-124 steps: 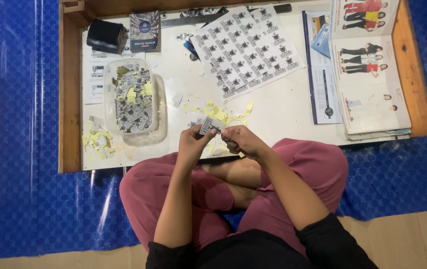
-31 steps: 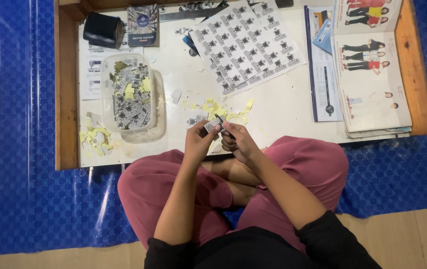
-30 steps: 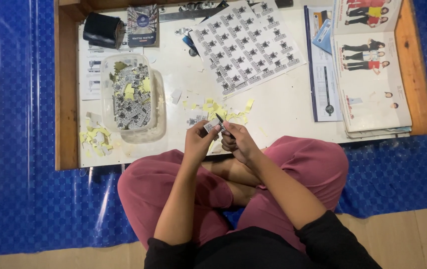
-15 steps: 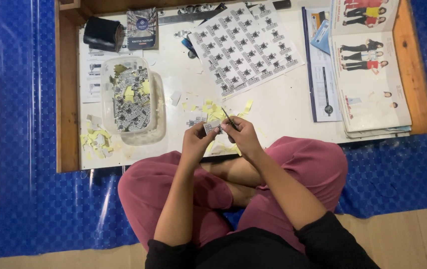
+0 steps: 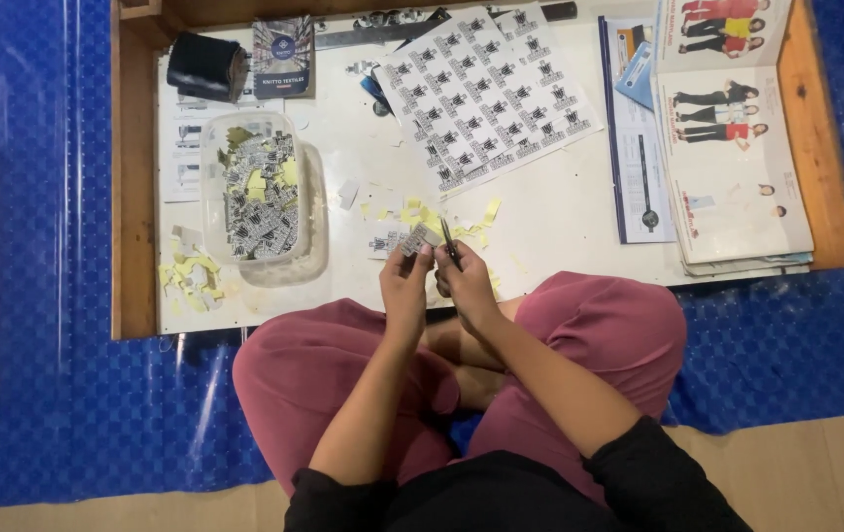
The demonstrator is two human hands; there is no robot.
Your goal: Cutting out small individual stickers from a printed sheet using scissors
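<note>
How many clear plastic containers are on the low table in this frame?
1. The clear plastic container stands on the left part of the low table, filled with cut label pieces, left of the left hand. No other shows; the frame's top edge may hide more.

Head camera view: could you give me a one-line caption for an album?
Seated cross-legged, a person's left hand holds a small printed label while the right hand works small scissors at it.

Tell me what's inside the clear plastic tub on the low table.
The clear plastic tub holds a heap of small cut printed labels mixed with a few yellow paper scraps. Whatever lies beneath the heap is covered.
</note>
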